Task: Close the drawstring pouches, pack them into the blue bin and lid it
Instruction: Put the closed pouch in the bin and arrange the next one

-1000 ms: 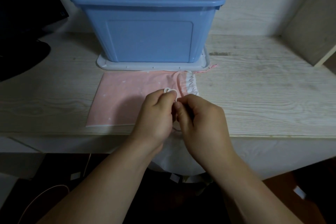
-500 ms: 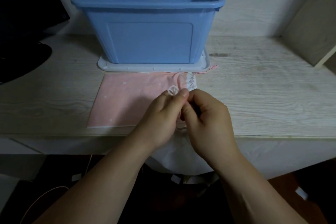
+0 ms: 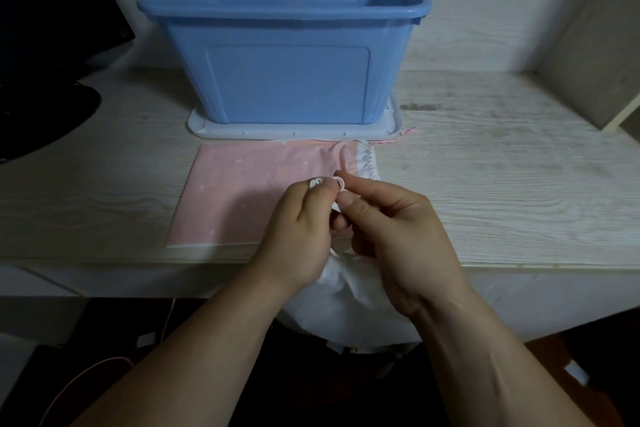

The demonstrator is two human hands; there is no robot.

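A white pouch [image 3: 349, 308] hangs over the table's front edge below my hands. My left hand [image 3: 298, 236] and my right hand [image 3: 391, 236] both pinch its white drawstring [image 3: 337, 182], which forms small loops between the fingertips. A pink pouch [image 3: 242, 194] lies flat on the table behind my hands, its gathered white mouth to the right. The blue bin [image 3: 284, 55] stands open at the back, set on its pale grey lid [image 3: 294, 130].
A dark monitor [image 3: 52, 10] and its black base stand at the far left. A wooden panel [image 3: 595, 55] rises at the right. Bare tabletop [image 3: 502, 184] lies right of the pouches. Cables and scraps lie on the floor below.
My hands have stayed over the front edge, working the cord; the loops between the fingertips have shifted slightly up and right.
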